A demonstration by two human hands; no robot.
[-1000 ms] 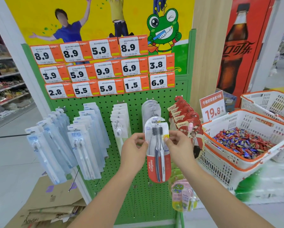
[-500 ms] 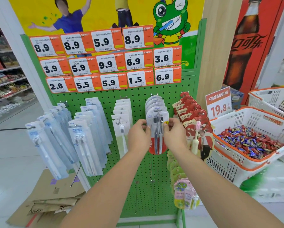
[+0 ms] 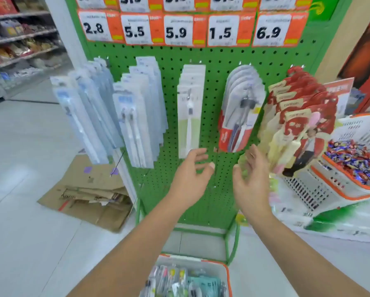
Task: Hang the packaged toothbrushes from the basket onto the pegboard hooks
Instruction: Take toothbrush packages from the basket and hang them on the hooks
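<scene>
**Both hands empty below the hung red-and-white pack**

Neither hand holds anything. The left hand (image 3: 191,172) is raised in front of the green pegboard (image 3: 214,58) with fingers loosely spread and slightly curved, thumb apart from them. The right hand (image 3: 251,179) is beside it, palm turned inward, fingers relaxed and apart; it is motion-blurred, so finer finger detail cannot be made out.

The red-and-white toothbrush packs (image 3: 239,112) hang as a stack on a hook, just above and between the two hands, clear of both. The front pack shows two brushes side by side behind clear plastic.

To its left hangs a row of white-and-pale-green packs (image 3: 189,112); further left, two groups of pale blue packs (image 3: 137,110), fanned out along their hooks. To the right hangs a stack of red card packs (image 3: 301,116) with a printed figure on the front one.

The basket (image 3: 225,273), white with an orange rim, is at the bottom edge of the view, between the forearms, and contains assorted packaged toothbrushes (image 3: 179,279), blurred.

Orange-and-white price tags (image 3: 176,28) run along the top of the board. At right, a white crate (image 3: 351,185) holds wrapped sweets. Flattened cardboard (image 3: 89,191) lies on the floor at left.
</scene>
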